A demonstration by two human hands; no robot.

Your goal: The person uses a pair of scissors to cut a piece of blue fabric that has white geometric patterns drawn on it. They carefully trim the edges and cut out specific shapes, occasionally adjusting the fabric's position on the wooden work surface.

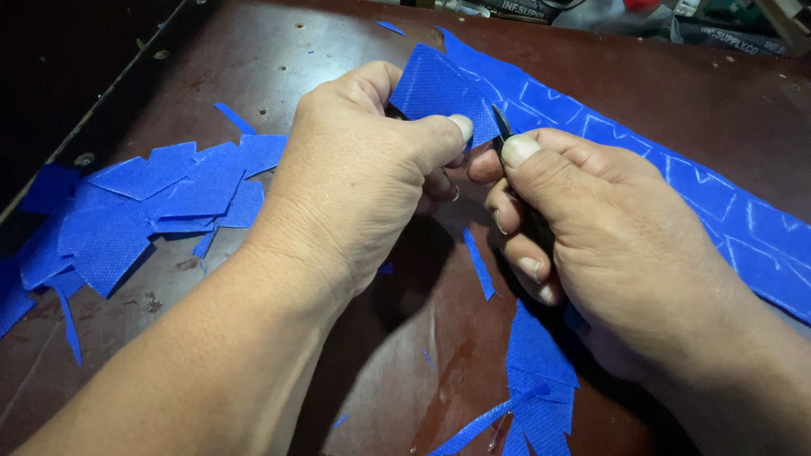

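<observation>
So both hands sit mid-table (676, 93), left hand (355, 177) and right hand (591, 228) touching at the fingertips, pinching the near end of a long fabric strip (676, 186) that runs off to the far right. A pile of cut pieces (144, 211) lies left. More scraps (536, 380) lie near, under the right hand, one sliver (479, 263) between the hands.

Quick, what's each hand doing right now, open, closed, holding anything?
Left hand: closed, pinching the blue fabric piece.
Right hand: closed around a dark blade, its tip at the fabric's edge.
</observation>
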